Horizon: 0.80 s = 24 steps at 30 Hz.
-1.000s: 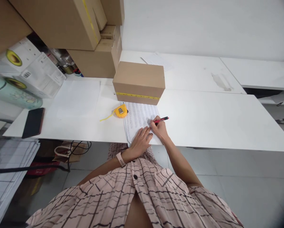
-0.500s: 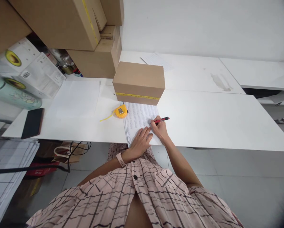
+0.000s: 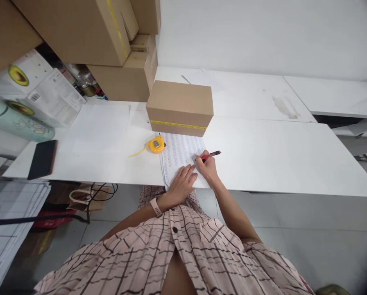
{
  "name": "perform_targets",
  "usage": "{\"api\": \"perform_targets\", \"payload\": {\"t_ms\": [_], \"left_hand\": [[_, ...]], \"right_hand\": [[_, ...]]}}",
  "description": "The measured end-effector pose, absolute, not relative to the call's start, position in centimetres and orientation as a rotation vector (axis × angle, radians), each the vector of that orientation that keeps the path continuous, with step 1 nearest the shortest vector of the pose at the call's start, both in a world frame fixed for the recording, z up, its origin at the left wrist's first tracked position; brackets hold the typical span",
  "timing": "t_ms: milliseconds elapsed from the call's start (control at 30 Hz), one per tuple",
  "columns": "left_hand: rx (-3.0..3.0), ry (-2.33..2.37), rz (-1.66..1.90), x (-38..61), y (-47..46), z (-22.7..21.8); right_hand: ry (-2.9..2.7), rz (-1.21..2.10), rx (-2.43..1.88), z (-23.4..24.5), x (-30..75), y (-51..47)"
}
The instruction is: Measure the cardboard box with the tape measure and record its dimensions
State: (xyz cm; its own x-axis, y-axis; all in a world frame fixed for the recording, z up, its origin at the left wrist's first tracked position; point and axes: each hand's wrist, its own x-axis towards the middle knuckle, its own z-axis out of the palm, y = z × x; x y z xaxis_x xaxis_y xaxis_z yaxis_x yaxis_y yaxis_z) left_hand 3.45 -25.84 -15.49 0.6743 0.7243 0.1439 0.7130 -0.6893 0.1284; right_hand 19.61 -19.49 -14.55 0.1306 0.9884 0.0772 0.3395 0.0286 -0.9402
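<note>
Right hand [image 3: 207, 167] still pinches the red pen [image 3: 210, 155], barely shifted on the printed paper sheet [image 3: 179, 149]; left hand [image 3: 181, 185] lies flat and open; brown cardboard box [image 3: 180, 102] stays closed.

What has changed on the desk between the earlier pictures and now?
The red pen in the right hand tipped slightly, its far end swinging right. The left hand stayed flat on the printed sheet; tape measure, cardboard box and phone unmoved.
</note>
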Motion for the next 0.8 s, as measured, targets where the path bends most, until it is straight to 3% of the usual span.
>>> {"api": "perform_targets", "payload": {"t_ms": [800], "left_hand": [[2.811,1.210,0.287,3.35,-25.88,-15.60]], "right_hand": [[-1.375,0.854,-1.502,-14.46,19.70,-19.51]]}}
